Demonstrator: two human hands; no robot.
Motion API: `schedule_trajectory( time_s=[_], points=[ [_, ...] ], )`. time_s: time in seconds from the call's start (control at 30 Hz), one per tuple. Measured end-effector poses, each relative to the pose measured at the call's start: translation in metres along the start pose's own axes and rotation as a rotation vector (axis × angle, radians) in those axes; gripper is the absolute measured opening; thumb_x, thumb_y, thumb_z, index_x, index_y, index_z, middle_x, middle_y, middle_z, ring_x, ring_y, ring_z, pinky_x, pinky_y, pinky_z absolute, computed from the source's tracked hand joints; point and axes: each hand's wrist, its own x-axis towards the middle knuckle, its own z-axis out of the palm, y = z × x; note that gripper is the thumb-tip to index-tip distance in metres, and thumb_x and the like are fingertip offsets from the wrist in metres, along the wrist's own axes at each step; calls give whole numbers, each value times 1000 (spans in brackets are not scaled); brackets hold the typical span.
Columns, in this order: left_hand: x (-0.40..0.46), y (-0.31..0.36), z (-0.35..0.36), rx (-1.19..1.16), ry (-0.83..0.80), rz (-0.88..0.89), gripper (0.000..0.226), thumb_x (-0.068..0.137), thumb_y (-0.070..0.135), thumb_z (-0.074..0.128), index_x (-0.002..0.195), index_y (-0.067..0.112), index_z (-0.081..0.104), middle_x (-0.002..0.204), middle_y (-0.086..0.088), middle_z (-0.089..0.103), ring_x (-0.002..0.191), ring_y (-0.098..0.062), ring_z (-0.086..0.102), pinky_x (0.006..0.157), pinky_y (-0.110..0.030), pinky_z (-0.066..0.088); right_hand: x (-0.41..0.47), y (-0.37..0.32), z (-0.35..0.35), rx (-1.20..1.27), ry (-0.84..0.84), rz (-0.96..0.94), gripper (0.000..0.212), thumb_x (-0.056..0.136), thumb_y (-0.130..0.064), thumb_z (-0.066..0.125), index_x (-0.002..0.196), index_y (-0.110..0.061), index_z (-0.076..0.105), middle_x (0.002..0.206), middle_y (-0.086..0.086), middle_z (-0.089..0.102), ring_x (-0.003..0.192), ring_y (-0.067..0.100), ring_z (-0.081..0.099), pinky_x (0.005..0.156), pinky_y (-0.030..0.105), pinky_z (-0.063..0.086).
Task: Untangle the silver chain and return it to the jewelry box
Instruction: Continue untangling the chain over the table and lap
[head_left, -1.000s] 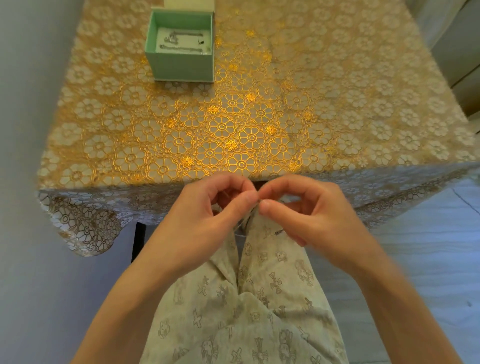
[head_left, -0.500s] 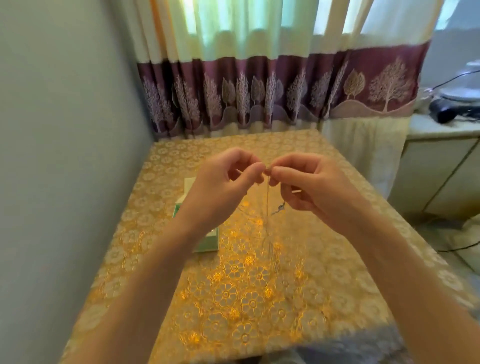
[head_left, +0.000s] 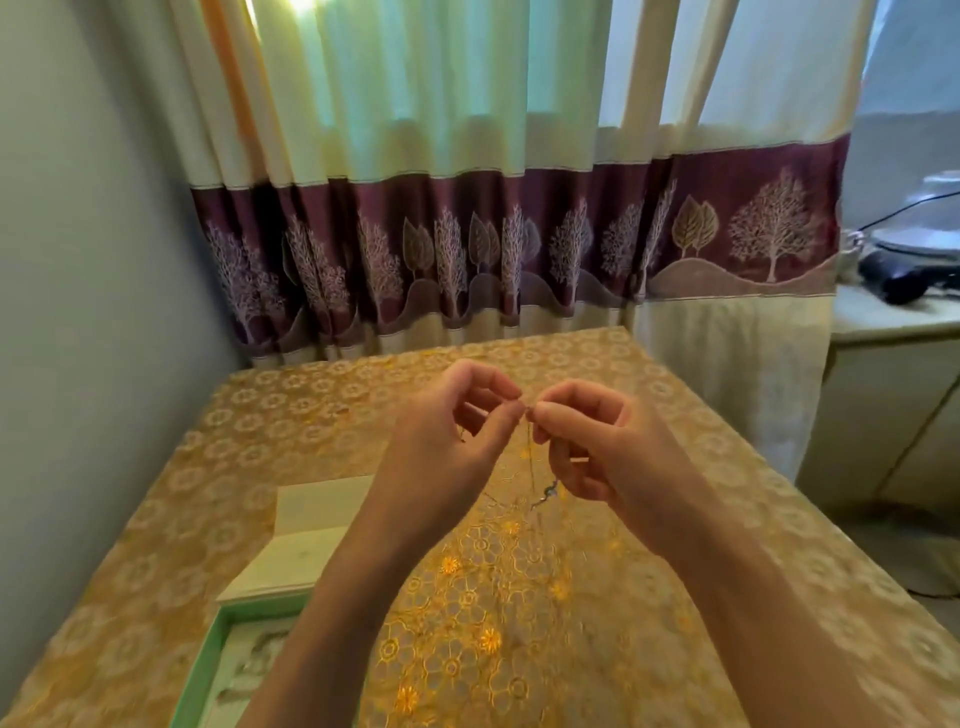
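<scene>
Both hands were up above the jewelry box (head_left: 208, 670), left hand (head_left: 447, 447) and right hand (head_left: 597, 447) each pinching the silver chain (head_left: 531, 457). Best bet was probably teasing loops apart gently, no yanking.

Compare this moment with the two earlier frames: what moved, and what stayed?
Both hands rose from the lap, below the table edge, to above the table; the view tilted up to the curtain. The left hand and right hand still pinch the chain between close-set fingers, its clasp hanging. The box stays open on the table.
</scene>
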Motion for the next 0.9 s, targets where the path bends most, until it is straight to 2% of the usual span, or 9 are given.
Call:
schedule_trajectory(
  time_s=[0.17,0.33,0.43,0.6,0.67,0.8,0.9],
  points=[
    [13,-54,40,-24,61,-15,3,82,26,61,81,28,59,75,14,60,69,-3,57,57,-16,47,37,55,-14,36,103,31,16,85,-8,59,72,-15,62,55,-6,52,38,6,37,34,13,27],
    [-1,-126,82,39,125,-138,9,83,17,66,78,24,63,75,11,62,67,-2,56,56,-12,41,53,129,-18,39,200,193,24,85,-5,59,65,-18,60,53,-7,48,36,7,33,35,14,24],
    [-6,-155,95,47,151,-188,10,82,12,67,79,22,64,76,12,63,69,-3,56,59,-10,40,54,159,-18,-77,214,168,20,85,-6,61,67,-16,61,54,-13,49,34,5,36,35,13,27],
    [-12,-168,100,37,194,-143,9,83,10,66,82,19,62,75,10,62,67,-3,56,59,-10,41,53,176,-17,-126,254,104,19,84,-6,61,70,-18,61,59,-11,52,39,-2,41,42,10,32],
    [-16,-171,100,47,193,-109,8,82,13,65,81,20,61,85,13,60,67,-2,56,58,-9,40,53,179,-17,-114,262,88,19,83,-6,62,69,-18,61,56,-13,52,40,-1,41,42,10,32],
    [-18,-173,99,91,170,-61,4,81,16,62,82,19,64,77,14,61,67,-5,55,59,-12,42,53,181,-20,-134,253,49,19,83,-5,63,68,-17,61,50,-15,50,39,-1,42,43,9,32],
    [-17,-173,101,129,147,-35,5,81,15,62,84,18,65,80,15,60,68,-4,54,62,-11,41,53,183,-19,-138,236,24,22,82,-3,63,66,-18,60,48,-15,50,38,-1,42,42,8,31]
  ],
)
